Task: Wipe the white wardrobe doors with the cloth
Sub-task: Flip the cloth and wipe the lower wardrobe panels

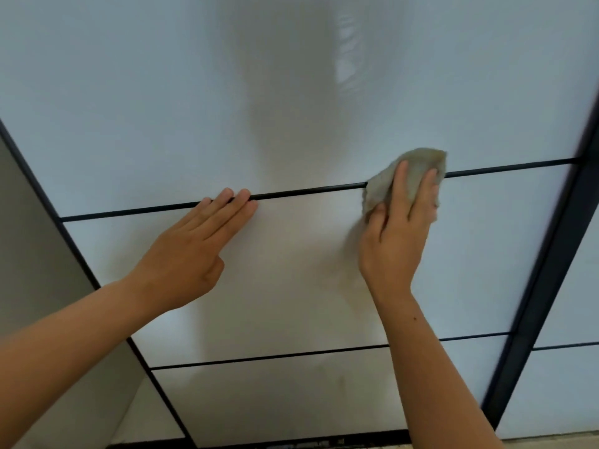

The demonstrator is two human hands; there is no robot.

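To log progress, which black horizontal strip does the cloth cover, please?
The upper black strip; the crumpled beige cloth overlaps it, unlike the lower strip.

1. Soft, even light; the white door [129, 108] reads bluish-grey.
2. A dim vertical reflection runs down its middle, a pale glare streak beside it.
3. The cloth [411, 170] looks slightly blurred.
4. Dark frame [551, 254] lines lean at the edges.

no text, labels or nos. i can read from here. wardrobe door [291, 286] is plain white; dark bottom rail [324, 443] shows blurry marks, too smeared to read.
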